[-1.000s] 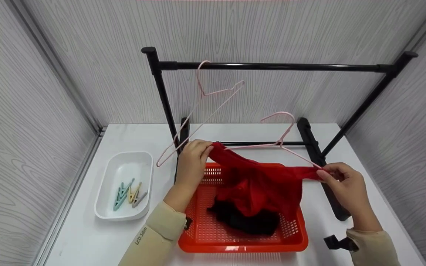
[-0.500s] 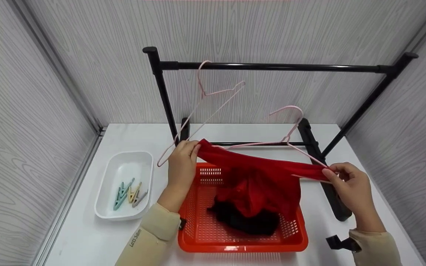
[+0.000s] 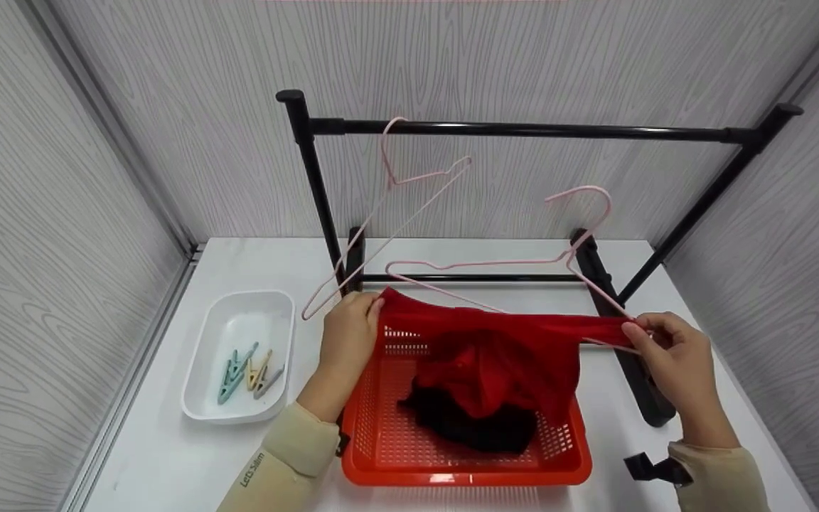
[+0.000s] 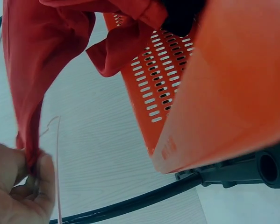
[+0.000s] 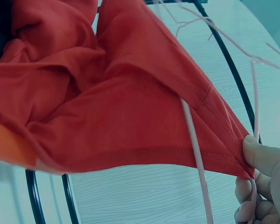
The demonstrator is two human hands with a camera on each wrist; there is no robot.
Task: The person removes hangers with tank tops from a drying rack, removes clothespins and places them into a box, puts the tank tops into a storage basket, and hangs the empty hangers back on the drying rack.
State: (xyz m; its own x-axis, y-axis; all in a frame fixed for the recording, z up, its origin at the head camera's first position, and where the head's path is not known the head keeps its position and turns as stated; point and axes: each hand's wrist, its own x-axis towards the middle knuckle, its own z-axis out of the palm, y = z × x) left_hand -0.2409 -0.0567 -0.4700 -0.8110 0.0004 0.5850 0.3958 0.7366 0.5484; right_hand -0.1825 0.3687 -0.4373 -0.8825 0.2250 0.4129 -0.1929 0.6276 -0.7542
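Observation:
A red garment [image 3: 544, 355] is stretched between both hands above the basket. My left hand [image 3: 349, 334] pinches its upper left corner; in the left wrist view the cloth bunches between thumb and fingers. On the other side my right hand [image 3: 680, 363] pinches the upper right corner together with one end of a pink hanger [image 3: 571, 256]. The hanger's free arm points left, its tip above the garment's top edge. Part of its lower wire is hidden by the cloth, and a stretch of wire [image 5: 196, 144] emerges near the right hand in the right wrist view.
A red-orange perforated basket [image 3: 466, 478] holds black cloth [image 3: 473, 427] under the garment. Behind stands a black rack [image 3: 544, 130], a second pink hanger [image 3: 393, 183] hooked on its rail. To the left, a white tray [image 3: 246, 320] contains several clothespins [image 3: 234, 377].
The left hand has moved left and a little down, stretching the cloth wider. The hanger's hook has swung up and right, and its left arm now shows above the garment's edge.

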